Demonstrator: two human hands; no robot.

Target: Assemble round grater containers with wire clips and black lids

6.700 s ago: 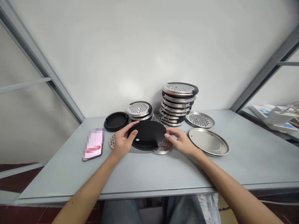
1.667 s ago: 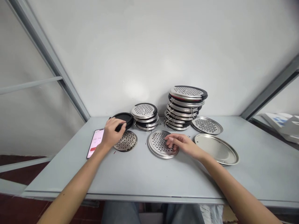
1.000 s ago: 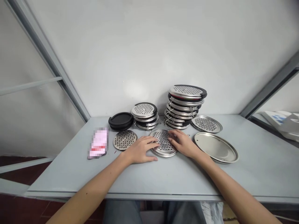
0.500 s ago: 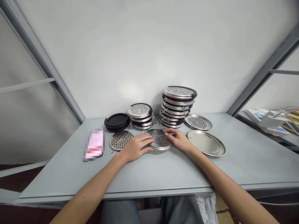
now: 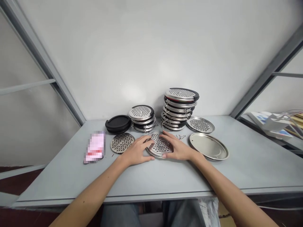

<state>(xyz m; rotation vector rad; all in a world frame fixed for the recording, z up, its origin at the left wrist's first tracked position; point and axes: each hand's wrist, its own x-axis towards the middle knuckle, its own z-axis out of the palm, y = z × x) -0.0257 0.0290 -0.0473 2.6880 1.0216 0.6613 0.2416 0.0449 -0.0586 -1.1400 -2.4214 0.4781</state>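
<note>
A round perforated metal grater plate [image 5: 159, 146] lies near the middle of the table, with a bright rim and rows of raised slots. My left hand [image 5: 138, 152] curves around its left edge, fingertips on the rim and thumb stretched out at the near side. From the right, my right hand [image 5: 178, 148] spans the plate, fingers at the far edge and thumb on the near edge. Part of the rim is hidden under both hands. Just left of my left hand lies another perforated metal disc [image 5: 121, 142]. Small wire clips [image 5: 181, 137] rest behind my right hand.
A black round base [image 5: 118, 123], a short stack of grater sets [image 5: 141, 113] and a taller stack [image 5: 181, 108] stand along the back wall. At right are a shallow metal tray [image 5: 208, 145] and another grater plate [image 5: 200, 124]. A blurred pink-screened object [image 5: 95, 146] lies left.
The plate now sits slightly nearer and its perforated face shows more. My right hand has shifted left, its thumb now at the near rim. The wire clips have come into view.
</note>
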